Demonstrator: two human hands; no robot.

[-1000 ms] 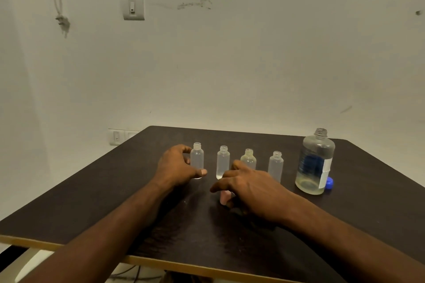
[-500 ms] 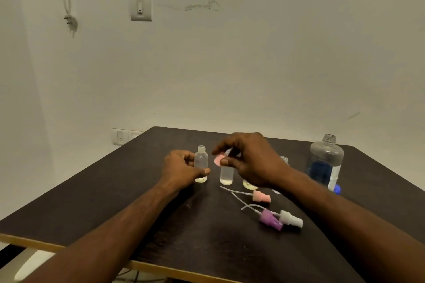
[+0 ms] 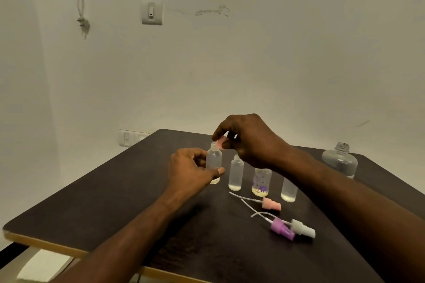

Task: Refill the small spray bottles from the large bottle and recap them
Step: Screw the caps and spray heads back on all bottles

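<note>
A: What differs from half a second back?
B: The right hand (image 3: 247,139) has moved from above the second small bottle (image 3: 236,173) to above the mouth of the first small bottle (image 3: 214,162); its fingertips still pinch a pink spray cap (image 3: 221,144) just beside that open neck.
A: And the left hand (image 3: 192,171)?
B: Its grip stays wrapped round the first bottle, thumb across the front, near the middle of the dark worktop (image 3: 92,202).
A: The others?
B: Four small bottles stand in a row, all translucent, frosted plastic cylinders with narrow threaded necks, each holding a little pale liquid at the bottom. The third bottle (image 3: 261,182) carries a purple flower print; the fourth bottle (image 3: 288,190) is partly behind the right forearm.
A: Loose caps?
B: A pink sprayer (image 3: 271,204), a purple sprayer (image 3: 281,229) and a white sprayer (image 3: 303,228) lie nearer the front edge, thin dip tubes trailing.
A: The large bottle (image 3: 340,161)?
B: Clear, round-shouldered, uncapped, toward the far right corner.
</note>
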